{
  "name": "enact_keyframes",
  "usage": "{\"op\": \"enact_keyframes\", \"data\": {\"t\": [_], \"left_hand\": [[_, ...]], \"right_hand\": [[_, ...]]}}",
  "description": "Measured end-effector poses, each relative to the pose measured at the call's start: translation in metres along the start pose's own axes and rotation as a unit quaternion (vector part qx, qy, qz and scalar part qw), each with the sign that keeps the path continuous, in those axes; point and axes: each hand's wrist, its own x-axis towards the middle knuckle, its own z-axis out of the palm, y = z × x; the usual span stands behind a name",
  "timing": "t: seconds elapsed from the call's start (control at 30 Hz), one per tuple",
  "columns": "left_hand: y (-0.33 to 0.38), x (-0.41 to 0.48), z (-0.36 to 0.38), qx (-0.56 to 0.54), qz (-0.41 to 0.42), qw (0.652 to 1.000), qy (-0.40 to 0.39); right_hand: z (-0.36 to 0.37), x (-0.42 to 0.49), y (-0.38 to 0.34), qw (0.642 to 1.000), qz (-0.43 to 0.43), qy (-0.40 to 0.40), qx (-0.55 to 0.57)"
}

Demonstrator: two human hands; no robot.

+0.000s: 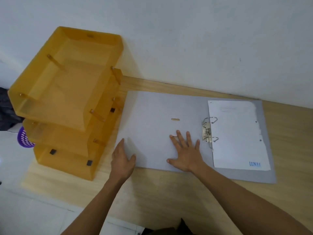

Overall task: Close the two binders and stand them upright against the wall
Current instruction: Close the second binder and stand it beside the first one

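Observation:
One grey binder (152, 112) lies open and flat on the wooden desk (152, 192), close to the white wall (203, 39). Its metal ring mechanism (207, 131) sits right of centre, with a white sheet (237, 133) on the right cover. My right hand (184, 153) rests flat, fingers spread, on the left cover. At the left cover's front left edge is my left hand (122, 158), fingers along the edge and thumb on top of the cover. A second binder is not in view.
A stack of orange translucent letter trays (67, 99) stands on the desk just left of the binder, against the wall. A purple basket (24, 138) and a dark object (6, 109) lie beyond the desk's left edge.

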Motion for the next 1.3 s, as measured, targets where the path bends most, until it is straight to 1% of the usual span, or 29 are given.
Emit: {"op": "enact_keyframes", "data": {"t": [0.1,0.2,0.3,0.37,0.4,0.47,0.5,0.6,0.67,0.73,0.8,0.9,1.03,1.13,1.2,1.3], "left_hand": [[-0.009,-0.002,0.011,0.022,-0.061,0.998,0.023],[-0.013,-0.008,0.02,0.031,-0.073,0.996,0.04],[-0.012,-0.014,0.026,0.015,-0.096,0.994,0.055],[-0.014,-0.017,0.027,-0.033,-0.132,0.989,0.057],[-0.017,-0.017,0.026,-0.086,-0.156,0.983,0.055],[-0.019,-0.019,0.019,-0.197,-0.199,0.959,0.041],[-0.02,-0.019,0.014,-0.227,-0.201,0.953,0.026],[-0.023,-0.021,-0.009,-0.278,-0.156,0.947,-0.049],[-0.021,-0.027,-0.026,-0.305,-0.116,0.942,-0.083],[-0.016,-0.034,-0.041,-0.324,-0.084,0.939,-0.077],[-0.009,-0.04,-0.058,-0.35,-0.059,0.932,-0.068],[0.013,-0.052,-0.082,-0.385,-0.01,0.918,-0.1],[0.059,-0.064,-0.093,-0.4,0.055,0.904,-0.138],[0.101,-0.07,-0.078,-0.398,0.1,0.898,-0.159],[0.13,-0.074,-0.063,-0.4,0.12,0.894,-0.162],[0.156,-0.075,-0.038,-0.392,0.12,0.896,-0.169]], "right_hand": [[0.015,-0.033,0.005,1.0,0.002,-0.013,0.016],[0.025,-0.058,0.001,0.998,0.018,-0.014,0.056],[0.024,-0.064,-0.011,0.992,0.011,0.019,0.12],[0.02,-0.056,-0.022,0.981,-0.018,0.024,0.191],[0.018,-0.051,-0.029,0.974,-0.026,0.017,0.223],[0.013,-0.042,-0.041,0.968,-0.02,-0.012,0.25],[0.012,-0.037,-0.046,0.968,-0.013,-0.023,0.249],[0.006,-0.032,-0.061,0.969,-0.004,-0.039,0.246],[0.0,-0.033,-0.071,0.964,-0.001,-0.041,0.261],[-0.009,-0.034,-0.081,0.953,0.0,-0.05,0.298],[-0.022,-0.037,-0.093,0.934,-0.007,-0.063,0.351],[-0.045,-0.047,-0.108,0.908,-0.034,-0.063,0.414],[-0.087,-0.065,-0.118,0.893,-0.109,-0.005,0.437],[-0.121,-0.083,-0.112,0.873,-0.146,0.058,0.461],[-0.136,-0.097,-0.102,0.855,-0.152,0.089,0.487],[-0.149,-0.111,-0.084,0.827,-0.123,0.107,0.537]]}}
